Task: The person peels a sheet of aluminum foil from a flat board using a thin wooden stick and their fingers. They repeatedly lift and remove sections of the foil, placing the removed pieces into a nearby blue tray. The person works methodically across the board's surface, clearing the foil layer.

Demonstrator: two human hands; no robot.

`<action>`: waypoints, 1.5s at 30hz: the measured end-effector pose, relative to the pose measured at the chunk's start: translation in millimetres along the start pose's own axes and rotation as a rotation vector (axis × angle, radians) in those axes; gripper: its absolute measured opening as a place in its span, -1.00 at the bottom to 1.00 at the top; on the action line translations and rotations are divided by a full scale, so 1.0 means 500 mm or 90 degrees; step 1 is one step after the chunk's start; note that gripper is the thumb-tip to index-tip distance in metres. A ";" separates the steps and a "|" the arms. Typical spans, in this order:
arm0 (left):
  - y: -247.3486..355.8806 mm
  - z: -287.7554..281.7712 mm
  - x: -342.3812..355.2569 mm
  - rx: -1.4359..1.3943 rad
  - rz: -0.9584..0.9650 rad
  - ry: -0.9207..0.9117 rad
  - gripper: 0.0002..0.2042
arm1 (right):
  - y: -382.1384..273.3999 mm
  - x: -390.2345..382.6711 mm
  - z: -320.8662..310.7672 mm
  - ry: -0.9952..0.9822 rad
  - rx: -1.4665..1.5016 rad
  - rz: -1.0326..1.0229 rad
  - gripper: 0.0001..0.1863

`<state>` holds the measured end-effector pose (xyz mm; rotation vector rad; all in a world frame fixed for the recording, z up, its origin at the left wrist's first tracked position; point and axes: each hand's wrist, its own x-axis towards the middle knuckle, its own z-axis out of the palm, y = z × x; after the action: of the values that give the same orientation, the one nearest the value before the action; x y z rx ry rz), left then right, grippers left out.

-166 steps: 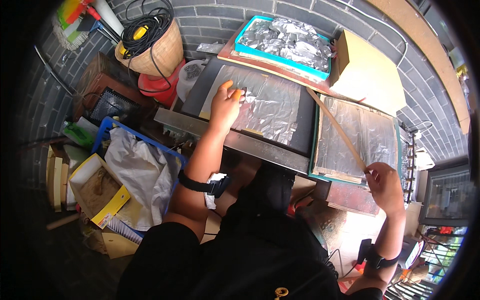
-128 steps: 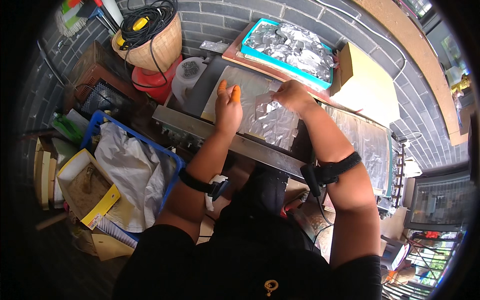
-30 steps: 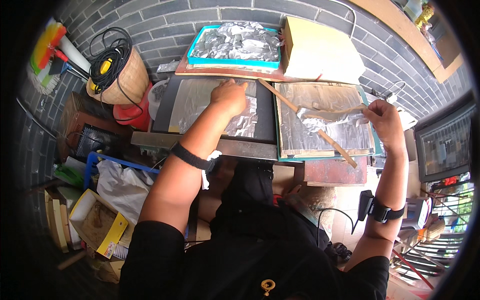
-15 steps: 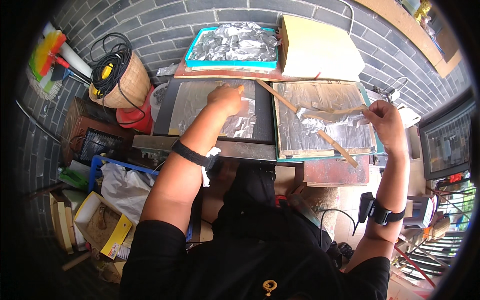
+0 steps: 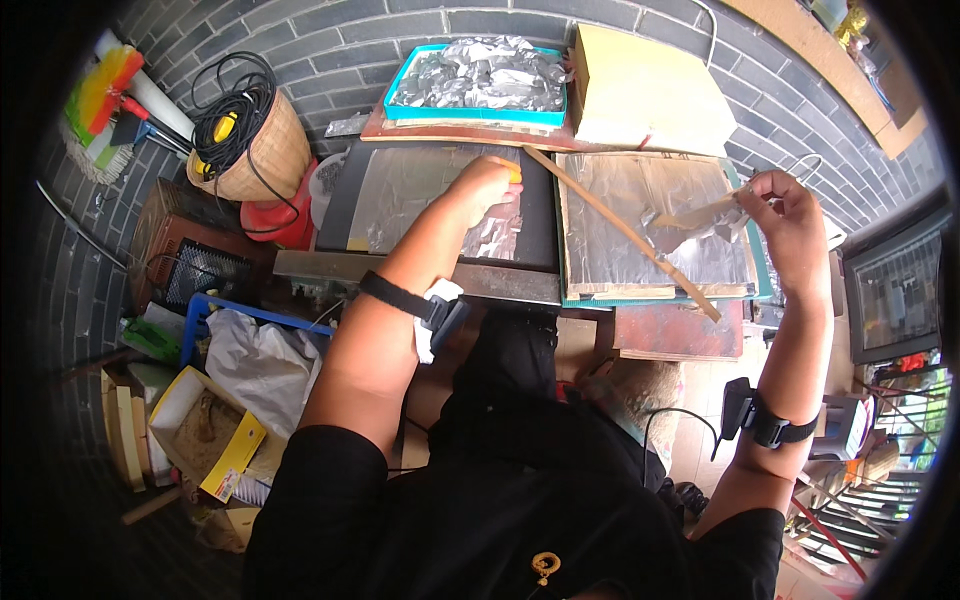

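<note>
My left hand (image 5: 485, 188) is closed on a small yellow-orange object (image 5: 515, 174), mostly hidden in the fingers. It sits over the dark board (image 5: 537, 205) at the left, where a thin silvery sheet (image 5: 395, 200) lies wrinkled and torn at its right side. Pinched between the thumb and fingers of my right hand (image 5: 790, 220) is one end of a thin, crumpled foil strip (image 5: 700, 222) with a brownish edge. The strip hangs over a stack of foil-covered sheets (image 5: 610, 185). A long, thin wooden stick (image 5: 625, 232) lies slantwise across that stack.
Behind the boards stand a turquoise tray (image 5: 480, 115) heaped with crumpled foil and a pale yellow box (image 5: 650, 95). At the left are a wicker basket (image 5: 275, 155) with coiled black cable and a red container (image 5: 290, 222). A reddish board (image 5: 680, 335) juts out below the stack.
My right hand has lifted slightly and drawn the foil strip to the right, off the wooden stick, now visible along its length. My left hand has shifted right. The whole view has moved a little.
</note>
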<state>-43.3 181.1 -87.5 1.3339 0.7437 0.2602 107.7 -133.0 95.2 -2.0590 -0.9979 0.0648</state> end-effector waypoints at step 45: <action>0.221 0.269 -0.185 0.092 0.313 -0.406 -0.49 | 0.037 0.005 0.014 -0.257 0.353 0.088 -0.88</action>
<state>-2.5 50.2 54.3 1.6091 -0.1101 0.1519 118.4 -133.4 78.3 -1.6207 -0.9367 0.7678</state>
